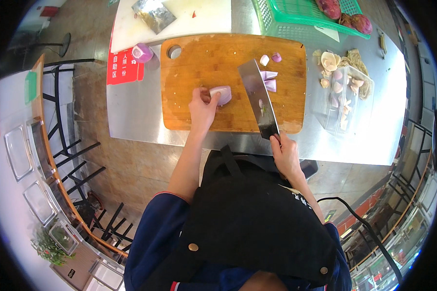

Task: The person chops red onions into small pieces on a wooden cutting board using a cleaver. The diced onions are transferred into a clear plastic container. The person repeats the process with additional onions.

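My left hand [204,107] has its thumb and fingers on a peeled piece of purple onion [223,95], which lies on a wooden cutting board [189,72]. In my right hand [286,152] is the handle of a cleaver [256,92]. Its broad blade reaches over the right part of the board, partly covering some cut onion pieces [271,85]. Small bits stick to the blade. Beyond the cut pieces lie a white onion end [264,60] and a purple one [276,57]. Another peeled onion [142,52] rests left of the board.
A clear plastic container [344,98] of garlic cloves, with papery skins beside it, stands at the right. A green basket [313,22] holds unpeeled onions at the far right. A white cutting board [204,22] with a metal sheet [154,15] lies beyond the wooden board.
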Tool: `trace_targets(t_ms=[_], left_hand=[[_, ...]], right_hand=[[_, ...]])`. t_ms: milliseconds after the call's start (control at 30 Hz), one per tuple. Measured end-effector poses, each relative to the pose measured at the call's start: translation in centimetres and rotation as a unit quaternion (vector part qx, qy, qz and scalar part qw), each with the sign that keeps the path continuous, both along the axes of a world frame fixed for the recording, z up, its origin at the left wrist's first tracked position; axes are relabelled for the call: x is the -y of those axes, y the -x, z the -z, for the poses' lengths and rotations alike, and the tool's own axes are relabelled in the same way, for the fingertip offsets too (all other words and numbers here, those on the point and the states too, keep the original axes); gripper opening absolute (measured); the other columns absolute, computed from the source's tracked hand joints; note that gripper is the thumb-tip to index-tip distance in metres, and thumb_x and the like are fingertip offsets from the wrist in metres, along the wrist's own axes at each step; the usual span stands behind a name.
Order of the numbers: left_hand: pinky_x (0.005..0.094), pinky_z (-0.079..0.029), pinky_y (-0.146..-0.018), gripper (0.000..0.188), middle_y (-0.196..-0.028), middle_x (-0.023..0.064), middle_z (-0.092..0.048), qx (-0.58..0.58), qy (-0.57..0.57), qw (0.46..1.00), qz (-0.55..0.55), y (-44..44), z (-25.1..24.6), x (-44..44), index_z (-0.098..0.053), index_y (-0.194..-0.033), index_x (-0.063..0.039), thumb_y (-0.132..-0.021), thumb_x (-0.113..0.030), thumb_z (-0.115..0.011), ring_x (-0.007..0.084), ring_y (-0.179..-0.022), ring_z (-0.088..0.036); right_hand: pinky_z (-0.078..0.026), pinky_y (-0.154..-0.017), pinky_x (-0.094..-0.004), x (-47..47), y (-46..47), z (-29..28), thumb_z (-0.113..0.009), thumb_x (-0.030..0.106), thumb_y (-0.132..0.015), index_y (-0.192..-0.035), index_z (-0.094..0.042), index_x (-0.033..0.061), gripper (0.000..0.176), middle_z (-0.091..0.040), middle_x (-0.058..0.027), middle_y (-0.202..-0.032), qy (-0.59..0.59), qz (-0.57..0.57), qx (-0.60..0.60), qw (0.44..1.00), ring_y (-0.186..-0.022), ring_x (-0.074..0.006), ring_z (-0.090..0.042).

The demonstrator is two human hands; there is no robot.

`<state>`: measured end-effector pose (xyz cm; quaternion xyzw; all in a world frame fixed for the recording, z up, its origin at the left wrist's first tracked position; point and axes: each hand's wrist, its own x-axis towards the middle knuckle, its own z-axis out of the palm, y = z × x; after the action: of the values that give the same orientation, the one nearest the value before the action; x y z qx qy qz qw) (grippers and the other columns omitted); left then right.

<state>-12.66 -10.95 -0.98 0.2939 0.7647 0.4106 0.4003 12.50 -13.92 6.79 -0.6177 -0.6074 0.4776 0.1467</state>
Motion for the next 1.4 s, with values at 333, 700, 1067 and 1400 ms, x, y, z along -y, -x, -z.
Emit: trace_targets(t_ms=[333, 700, 1067, 1400], left_hand=[[0.0279, -0.055, -0.062, 0.027, -0.098, 0.0112, -0.054, -0.140, -0.137, 0.978, 0.073, -1.0, 1.2, 1.6, -0.059, -0.107, -0.001, -0.082, -0.001, -0.069, 0.0175, -0.071, -0.063], [0.0299, -0.053, -0.062, 0.024, -0.096, 0.0114, -0.052, -0.153, -0.131, 0.975, 0.090, -0.9, 0.2, 1.1, -0.058, -0.100, -0.001, -0.079, 0.002, -0.069, 0.0204, -0.070, -0.061], [0.0296, -0.054, -0.061, 0.024, -0.095, 0.0112, -0.055, -0.150, -0.143, 0.973, 0.096, -0.3, 0.9, 1.1, -0.059, -0.099, -0.001, -0.078, 0.002, -0.070, 0.0209, -0.070, -0.063], [0.0307, -0.053, -0.066, 0.028, -0.101, 0.0129, -0.053, -0.178, -0.104, 0.972, 0.110, -0.3, 0.2, 2.2, -0.058, -0.103, -0.003, -0.078, -0.003, -0.071, 0.0230, -0.079, -0.061]], right_hand=[[-0.047, -0.055, -0.0486, 0.2, 1.8, -0.2, -0.060, 0.011, -0.089, -0.094, -0.058, 0.0020, 0.010, -0.061, -0.0207, -0.073, -0.144, -0.120, 0.059, 0.981, -0.062, -0.0421, -0.060], [-0.048, -0.056, -0.0497, 0.1, 3.2, -0.6, -0.057, 0.011, -0.089, -0.092, -0.053, 0.0031, 0.009, -0.062, -0.0182, -0.077, -0.128, -0.169, 0.104, 0.972, -0.064, -0.0423, -0.060], [-0.051, -0.059, -0.0516, -1.8, 6.4, 1.5, -0.051, 0.017, -0.094, -0.085, -0.050, 0.0025, 0.017, -0.063, -0.0204, -0.069, -0.094, -0.216, 0.182, 0.955, -0.065, -0.0420, -0.063], [-0.048, -0.063, -0.0522, -3.9, 5.2, 2.7, -0.053, 0.017, -0.093, -0.087, -0.053, -0.0008, 0.018, -0.060, -0.0272, -0.070, -0.087, -0.135, 0.080, 0.984, -0.071, -0.0470, -0.060]])
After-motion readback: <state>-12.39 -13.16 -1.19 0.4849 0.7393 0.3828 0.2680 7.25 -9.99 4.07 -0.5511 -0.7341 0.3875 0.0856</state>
